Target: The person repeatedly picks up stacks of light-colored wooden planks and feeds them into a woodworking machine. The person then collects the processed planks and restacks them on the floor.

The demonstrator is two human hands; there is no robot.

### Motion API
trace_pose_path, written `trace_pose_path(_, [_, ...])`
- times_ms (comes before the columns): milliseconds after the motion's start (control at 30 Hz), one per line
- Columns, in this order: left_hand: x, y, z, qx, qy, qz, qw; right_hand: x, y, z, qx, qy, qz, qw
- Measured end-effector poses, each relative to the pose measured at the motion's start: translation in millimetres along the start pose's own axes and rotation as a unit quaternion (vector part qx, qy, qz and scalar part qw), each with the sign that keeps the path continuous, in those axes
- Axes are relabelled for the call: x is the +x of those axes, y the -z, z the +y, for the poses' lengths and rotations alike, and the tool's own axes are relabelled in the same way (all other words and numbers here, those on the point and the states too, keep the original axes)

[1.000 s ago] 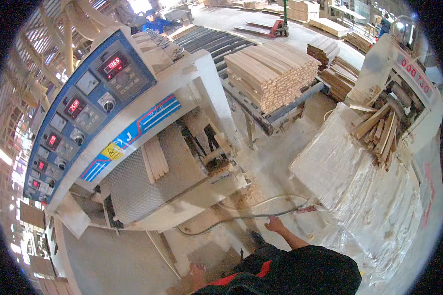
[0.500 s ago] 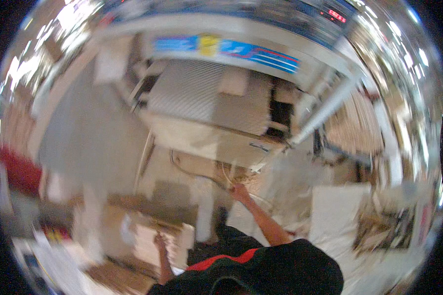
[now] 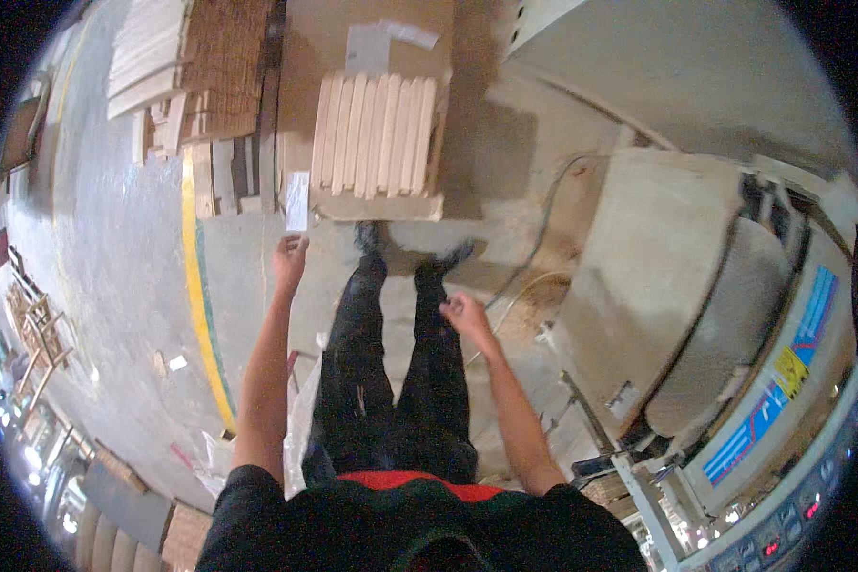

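Observation:
My left hand point(image 3: 289, 262) is out in front of me with its fingers loosely bent and apart, and I see nothing held in it. Just beyond its fingertips is a narrow white paper slip point(image 3: 296, 201), which appears apart from the hand. To the right of that slip, a stack of light wooden strips point(image 3: 376, 133) lies side by side on a board base point(image 3: 377, 208). My right hand point(image 3: 465, 316) hovers beside my right leg. Its fingers are half curled with a gap at the thumb, and nothing shows between them.
White paper sheets point(image 3: 368, 48) lie behind the strips. Stacked wooden boards point(image 3: 221, 71) stand at the far left, near a yellow floor line point(image 3: 197, 296). A machine with a pale front panel point(image 3: 648, 276) fills the right side. A dark cable point(image 3: 546, 214) runs across the floor beside it.
My view has swung left, from the machine to the strip stack, and the machine now sits at the right. My right hand has come away from the machine's front.

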State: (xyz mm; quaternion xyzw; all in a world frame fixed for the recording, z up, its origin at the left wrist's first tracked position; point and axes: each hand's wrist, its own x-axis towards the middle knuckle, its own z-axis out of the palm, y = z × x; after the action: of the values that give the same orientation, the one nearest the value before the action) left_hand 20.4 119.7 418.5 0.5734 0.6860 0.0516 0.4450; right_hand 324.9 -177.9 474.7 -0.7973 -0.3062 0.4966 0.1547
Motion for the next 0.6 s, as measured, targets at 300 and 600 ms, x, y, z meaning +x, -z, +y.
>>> trace_pose_path(300, [96,-165,-8,-0.527,0.337,-0.039,0.779,296,-76,-32,0.444,-0.168,0.061,0.878])
trace_pose_path(600, [110,-282,34,-0.629,0.343,0.085,0.692,331,-89,-42,0.554,-0.215,0.105,0.798])
